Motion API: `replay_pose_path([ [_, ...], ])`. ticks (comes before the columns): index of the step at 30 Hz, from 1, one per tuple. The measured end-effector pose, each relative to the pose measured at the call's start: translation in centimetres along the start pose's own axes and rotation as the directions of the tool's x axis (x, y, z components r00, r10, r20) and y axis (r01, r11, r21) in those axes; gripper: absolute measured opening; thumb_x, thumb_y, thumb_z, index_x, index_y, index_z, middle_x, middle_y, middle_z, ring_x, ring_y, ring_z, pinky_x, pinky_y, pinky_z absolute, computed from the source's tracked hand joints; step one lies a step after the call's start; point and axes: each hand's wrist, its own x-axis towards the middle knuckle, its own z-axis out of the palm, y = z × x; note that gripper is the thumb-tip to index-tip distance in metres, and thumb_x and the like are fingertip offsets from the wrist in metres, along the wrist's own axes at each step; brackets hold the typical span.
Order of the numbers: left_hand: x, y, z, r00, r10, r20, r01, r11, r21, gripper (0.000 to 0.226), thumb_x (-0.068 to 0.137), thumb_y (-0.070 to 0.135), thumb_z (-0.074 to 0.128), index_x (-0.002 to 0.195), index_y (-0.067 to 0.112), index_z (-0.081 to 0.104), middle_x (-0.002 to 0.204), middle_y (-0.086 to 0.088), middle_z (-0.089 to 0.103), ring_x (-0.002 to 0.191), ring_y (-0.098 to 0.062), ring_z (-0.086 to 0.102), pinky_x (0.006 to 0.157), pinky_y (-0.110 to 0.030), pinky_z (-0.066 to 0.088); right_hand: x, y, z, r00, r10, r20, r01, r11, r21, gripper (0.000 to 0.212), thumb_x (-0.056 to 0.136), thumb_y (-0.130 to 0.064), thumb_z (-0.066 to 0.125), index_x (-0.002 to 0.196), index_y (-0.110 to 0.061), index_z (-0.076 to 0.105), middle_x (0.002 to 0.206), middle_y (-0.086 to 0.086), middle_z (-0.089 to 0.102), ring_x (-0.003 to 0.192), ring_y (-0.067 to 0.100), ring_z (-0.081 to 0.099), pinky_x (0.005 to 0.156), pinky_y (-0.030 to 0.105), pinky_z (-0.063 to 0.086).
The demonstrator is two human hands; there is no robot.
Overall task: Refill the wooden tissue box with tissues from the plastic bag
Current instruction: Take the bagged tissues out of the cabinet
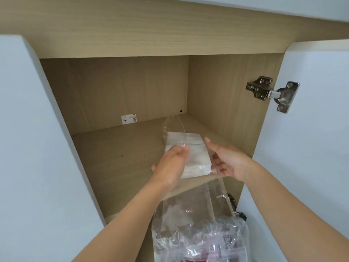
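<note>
A stack of white tissues (192, 150) in a clear plastic bag (173, 127) lies on the shelf (117, 148) of an open wooden cabinet. My left hand (172, 165) grips the bag's near left side, fingers curled over the plastic. My right hand (226, 160) is at the stack's right edge, fingers apart and touching the plastic. A second crumpled clear bag with red print (200, 227) hangs below the shelf's front edge. No wooden tissue box is in view.
The cabinet's right door (309, 129) stands open, with a metal hinge (272, 92) on the side panel. A white sticker (128, 118) is on the back wall. The left door (28, 138) is open too.
</note>
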Motion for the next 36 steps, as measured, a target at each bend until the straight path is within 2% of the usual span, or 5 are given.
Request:
replay_pose_path([
  [9,-0.2,-1.0,-0.7,0.994,0.102,0.029,-0.106,0.983,0.153,0.037,0.088,-0.01,0.042,0.109,0.014,0.062,0.126,-0.005,0.056,0.114,-0.018,0.054,0.081,-0.022,0.046,-0.2,0.2,2.1,0.998,-0.058,-0.014,0.058,0.998,-0.036,0.059,0.076,-0.036,0.073,0.122,-0.007,0.049,0.104,0.004,0.052,0.084,0.019,0.053,0.069,0.028,0.048],
  [15,0.1,-1.1,-2.2,0.924,-0.107,-0.366,0.157,0.981,0.11,0.049,0.083,0.027,0.068,0.123,0.01,0.044,0.138,-0.012,0.027,0.098,-0.027,0.05,0.088,-0.033,0.047,-1.2,0.3,1.3,0.998,-0.005,0.061,0.003,1.0,0.026,0.027,0.069,-0.017,0.081,0.085,-0.011,0.06,0.073,0.001,0.053,0.052,0.011,0.046,0.04,0.02,0.042],
  [21,0.5,-1.5,-3.2,0.907,-0.335,-0.254,0.309,0.941,-0.138,0.068,0.072,0.05,0.072,0.119,0.007,0.048,0.095,-0.003,0.061,0.076,-0.016,0.056,0.05,-0.026,0.037,-2.6,1.6,0.2,0.922,-0.125,0.365,0.073,0.985,0.153,0.053,0.053,-0.015,0.082,0.102,-0.005,0.067,0.082,0.006,0.071,0.071,0.018,0.067,0.055,0.023,0.053],
  [28,-0.6,0.0,-2.6,0.91,-0.352,0.221,0.414,0.722,-0.555,0.029,0.074,0.036,0.073,0.093,0.014,0.073,0.089,-0.01,0.076,0.081,-0.027,0.073,0.074,-0.037,0.058,-4.2,4.3,0.0,0.804,-0.335,0.491,0.068,0.872,0.484,0.041,0.065,-0.001,0.063,0.104,-0.016,0.059,0.08,0.004,0.077,0.07,0.019,0.073,0.048,0.026,0.055],
  [36,-3.7,3.0,-1.4,0.955,-0.276,0.11,0.28,0.711,-0.645,0.036,0.082,0.009,0.064,0.117,0.014,0.058,0.109,-0.015,0.07,0.094,-0.034,0.069,0.085,-0.053,0.054,-7.7,2.8,-1.6,0.853,-0.312,0.419,0.052,0.849,0.526,0.044,0.063,-0.052,0.073,0.097,-0.024,0.074,0.096,0.003,0.075,0.089,0.02,0.071,0.063,0.027,0.057],
])
